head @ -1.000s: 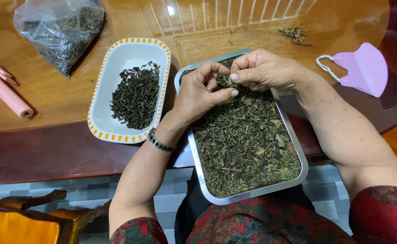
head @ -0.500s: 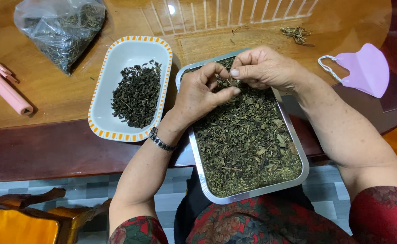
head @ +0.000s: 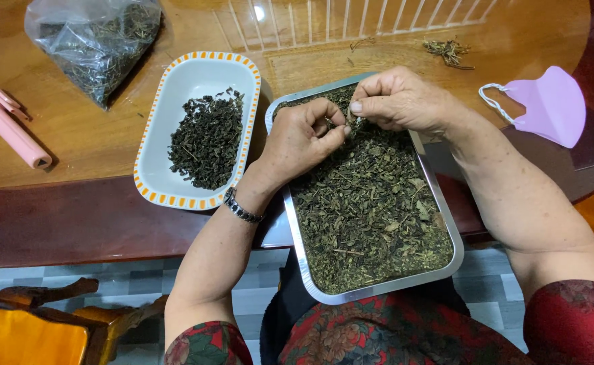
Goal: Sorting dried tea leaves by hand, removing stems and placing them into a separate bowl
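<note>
A metal tray full of dried green leaves rests half on the table edge and half over my lap. Above its far end my left hand and my right hand meet fingertip to fingertip. Both pinch a small leaf stem between thumb and forefinger. My left wrist carries a metal bracelet. Left of the tray stands a white dish with an orange-dotted rim; it holds a pile of darker sorted leaves.
A clear plastic bag of dried leaves lies at the far left. A pink tool lies by the left edge, a purple face mask at the right, and a small heap of stems beyond the tray. A wooden chair stands below left.
My left fingers have curled in tighter and closed on the stem beside the right fingertips. The tray and dish have not moved.
</note>
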